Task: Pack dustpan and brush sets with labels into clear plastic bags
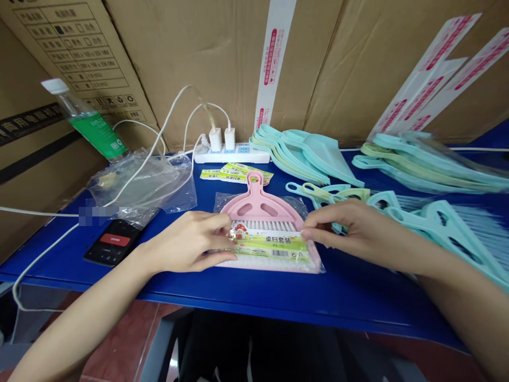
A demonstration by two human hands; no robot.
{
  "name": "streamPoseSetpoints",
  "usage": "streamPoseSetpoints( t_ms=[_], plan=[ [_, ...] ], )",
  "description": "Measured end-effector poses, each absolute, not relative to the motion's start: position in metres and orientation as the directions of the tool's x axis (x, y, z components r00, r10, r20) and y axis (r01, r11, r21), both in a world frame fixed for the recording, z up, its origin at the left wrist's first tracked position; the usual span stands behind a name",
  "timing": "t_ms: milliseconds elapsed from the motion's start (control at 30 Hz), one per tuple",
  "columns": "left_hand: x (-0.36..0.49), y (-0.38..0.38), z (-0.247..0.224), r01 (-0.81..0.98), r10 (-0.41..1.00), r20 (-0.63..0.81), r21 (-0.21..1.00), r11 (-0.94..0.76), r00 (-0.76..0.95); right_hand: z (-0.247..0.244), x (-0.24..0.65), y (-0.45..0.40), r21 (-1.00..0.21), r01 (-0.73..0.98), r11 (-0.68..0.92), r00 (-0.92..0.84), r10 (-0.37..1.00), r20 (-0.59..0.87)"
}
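A pink dustpan lies flat at the table's front with its handle pointing away from me. Over its pan sits a white-bristled brush, partly covered by a yellow-green label card. A clear plastic bag surrounds the set. My left hand is at the left end of the label, its fingers curled on the crinkled plastic and its thumb lower down. At the label's right end, my right hand pinches the bag's edge between thumb and forefinger. Whether the label itself is gripped, I cannot tell.
Turquoise and yellow-green dustpans are stacked behind, with more dustpans and loose brushes at right. Spare labels lie before a power strip. Left are empty bags, a phone, a bottle and cables.
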State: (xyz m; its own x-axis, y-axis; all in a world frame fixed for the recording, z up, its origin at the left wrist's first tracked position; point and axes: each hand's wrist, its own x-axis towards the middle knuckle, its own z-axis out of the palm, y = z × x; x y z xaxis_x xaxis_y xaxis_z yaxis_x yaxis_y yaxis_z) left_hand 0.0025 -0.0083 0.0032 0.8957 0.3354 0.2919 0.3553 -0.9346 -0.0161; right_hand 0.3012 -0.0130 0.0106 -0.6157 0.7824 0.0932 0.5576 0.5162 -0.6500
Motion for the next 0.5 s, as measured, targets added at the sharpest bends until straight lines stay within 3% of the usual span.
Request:
streamPoseSetpoints(
  t_ms=[133, 500],
  plan=[
    [0.0008, -0.0078, 0.0057, 0.407, 0.385, 0.262, -0.031, -0.913, 0.885, 0.0030, 0.3031, -0.0105, -0.616, 0.600, 0.510, -0.626, 0.779, 0.035],
    [0.0011, -0.0071, 0.0046, 0.468, 0.476, 0.211, 0.088, -0.879, 0.854, -0.0006, 0.3018, -0.0103, -0.600, 0.623, 0.502, -0.642, 0.766, -0.026]
  ],
)
